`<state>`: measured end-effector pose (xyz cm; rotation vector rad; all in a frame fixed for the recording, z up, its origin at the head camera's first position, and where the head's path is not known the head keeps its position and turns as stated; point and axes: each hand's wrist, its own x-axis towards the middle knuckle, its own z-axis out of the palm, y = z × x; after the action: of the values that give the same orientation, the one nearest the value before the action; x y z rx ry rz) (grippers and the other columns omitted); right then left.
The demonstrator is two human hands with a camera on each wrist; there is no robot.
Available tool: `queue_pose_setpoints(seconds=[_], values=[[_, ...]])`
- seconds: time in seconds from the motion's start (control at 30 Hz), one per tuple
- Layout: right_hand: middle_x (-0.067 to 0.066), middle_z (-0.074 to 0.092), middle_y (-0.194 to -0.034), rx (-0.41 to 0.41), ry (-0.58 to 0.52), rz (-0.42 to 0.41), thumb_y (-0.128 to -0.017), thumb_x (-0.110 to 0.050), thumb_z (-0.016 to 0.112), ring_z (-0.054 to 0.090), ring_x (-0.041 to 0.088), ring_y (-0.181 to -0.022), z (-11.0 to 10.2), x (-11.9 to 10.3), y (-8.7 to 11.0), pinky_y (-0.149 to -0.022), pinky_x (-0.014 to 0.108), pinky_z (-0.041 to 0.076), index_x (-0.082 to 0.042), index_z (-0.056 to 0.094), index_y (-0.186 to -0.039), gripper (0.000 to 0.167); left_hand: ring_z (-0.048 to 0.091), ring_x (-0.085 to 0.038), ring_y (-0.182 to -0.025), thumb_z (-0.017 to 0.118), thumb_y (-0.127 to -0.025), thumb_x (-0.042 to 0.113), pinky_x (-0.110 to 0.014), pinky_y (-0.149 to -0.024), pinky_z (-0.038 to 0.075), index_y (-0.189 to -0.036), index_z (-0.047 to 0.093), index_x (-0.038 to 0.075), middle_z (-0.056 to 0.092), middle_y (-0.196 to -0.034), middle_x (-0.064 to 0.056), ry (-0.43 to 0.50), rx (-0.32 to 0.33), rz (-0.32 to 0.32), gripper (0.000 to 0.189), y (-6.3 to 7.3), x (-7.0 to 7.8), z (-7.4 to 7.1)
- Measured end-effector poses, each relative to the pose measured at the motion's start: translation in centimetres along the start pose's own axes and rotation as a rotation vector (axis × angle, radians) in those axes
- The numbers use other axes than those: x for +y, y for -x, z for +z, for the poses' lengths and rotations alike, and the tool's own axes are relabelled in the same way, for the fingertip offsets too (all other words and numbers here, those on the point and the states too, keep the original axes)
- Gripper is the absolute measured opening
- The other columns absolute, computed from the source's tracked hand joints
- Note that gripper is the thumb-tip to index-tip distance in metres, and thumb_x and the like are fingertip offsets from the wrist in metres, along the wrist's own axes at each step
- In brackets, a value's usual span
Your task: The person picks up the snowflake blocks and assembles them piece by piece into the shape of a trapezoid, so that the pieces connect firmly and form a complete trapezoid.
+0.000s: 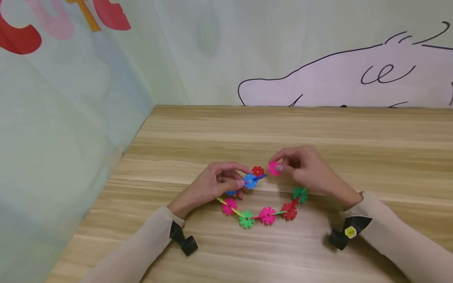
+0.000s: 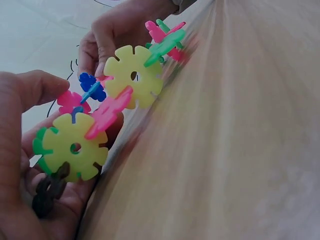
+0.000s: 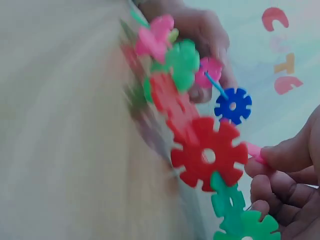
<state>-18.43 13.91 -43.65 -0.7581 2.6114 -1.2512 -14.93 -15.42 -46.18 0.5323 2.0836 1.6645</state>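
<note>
My left hand point(image 1: 221, 181) pinches a linked chain of notched plastic flower discs near one end, by a pink disc point(image 2: 71, 101). Beyond the fingertips this end carries a light blue disc point(image 1: 250, 181) and a dark blue disc point(image 3: 233, 106). Between thumb and fingers, my right hand point(image 1: 307, 167) holds a pink disc point(image 1: 273, 169), close to the dark blue one. The chain loops toward me through a light green disc point(image 1: 246, 219), a red disc point(image 1: 289, 211) and a dark green disc point(image 1: 300, 194) below the right hand. Yellow discs point(image 2: 117, 75) show large in the left wrist view.
The wood-grain table point(image 1: 198, 133) meets a printed wall point(image 1: 198, 59) at the back and another wall point(image 1: 70, 118) on the left. Another red disc point(image 1: 258, 171) shows just behind the light blue one. Black wrist devices point(image 1: 189, 245) sit at both sleeve cuffs.
</note>
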Motion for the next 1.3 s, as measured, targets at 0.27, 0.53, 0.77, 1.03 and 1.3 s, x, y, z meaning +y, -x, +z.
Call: queue_pose_setpoints(seconds=[0.27, 0.53, 0.77, 1.03, 1.3], values=[[0.002, 0.063, -0.074, -0.047, -0.078, -0.015, -0.095, 0.002, 0.067, 0.052, 0.009, -0.065, 0.7, -0.1, 0.7, -0.059, 0.022, 0.042, -0.011, 0.082, -0.109, 0.024, 0.079, -0.019, -0.081, 0.068, -0.104, 0.010, -0.033, -0.083, 0.066, -0.136, 0.070, 0.012, 0.080, -0.104, -0.019, 0.001, -0.003, 0.005, 0.033, 0.1, -0.1, -0.1], [0.003, 0.065, -0.075, -0.072, -0.115, -0.005, -0.099, -0.001, 0.067, 0.054, 0.012, -0.068, 0.5, -0.1, 0.8, -0.062, 0.024, 0.045, -0.010, 0.083, -0.111, 0.022, 0.079, -0.017, -0.079, 0.068, -0.102, 0.009, -0.030, -0.082, 0.066, -0.135, 0.071, 0.011, 0.080, -0.104, -0.019, 0.005, -0.014, 0.016, 0.033, -0.1, 0.0, 0.0], [0.004, 0.069, -0.078, -0.092, -0.126, -0.025, -0.101, -0.003, 0.067, 0.053, 0.010, -0.067, 0.8, -0.2, 0.7, -0.060, 0.023, 0.043, -0.010, 0.083, -0.111, 0.021, 0.080, -0.019, -0.082, 0.071, -0.102, 0.008, -0.031, -0.082, 0.066, -0.135, 0.073, 0.010, 0.079, -0.106, -0.018, -0.028, -0.043, 0.049, 0.032, -0.1, -0.1, -0.2], [0.004, 0.073, -0.086, -0.119, -0.130, -0.033, -0.102, 0.000, 0.064, 0.050, 0.010, -0.066, 1.0, -0.5, 0.2, -0.058, 0.023, 0.040, -0.010, 0.084, -0.109, 0.023, 0.082, -0.022, -0.086, 0.072, -0.102, 0.006, -0.030, -0.086, 0.065, -0.135, 0.072, 0.008, 0.079, -0.105, -0.018, -0.065, -0.056, 0.090, 0.034, -0.2, -0.3, -0.4], [-0.001, 0.067, -0.080, -0.196, -0.127, -0.036, -0.101, 0.003, 0.064, 0.043, 0.006, -0.062, 0.8, -0.3, -0.2, -0.055, 0.022, 0.034, -0.011, 0.084, -0.105, 0.025, 0.081, -0.021, -0.084, 0.073, -0.101, 0.004, -0.031, -0.082, 0.066, -0.132, 0.074, 0.007, 0.080, -0.102, -0.017, -0.051, -0.074, 0.081, 0.031, -0.2, -0.3, -0.1]])
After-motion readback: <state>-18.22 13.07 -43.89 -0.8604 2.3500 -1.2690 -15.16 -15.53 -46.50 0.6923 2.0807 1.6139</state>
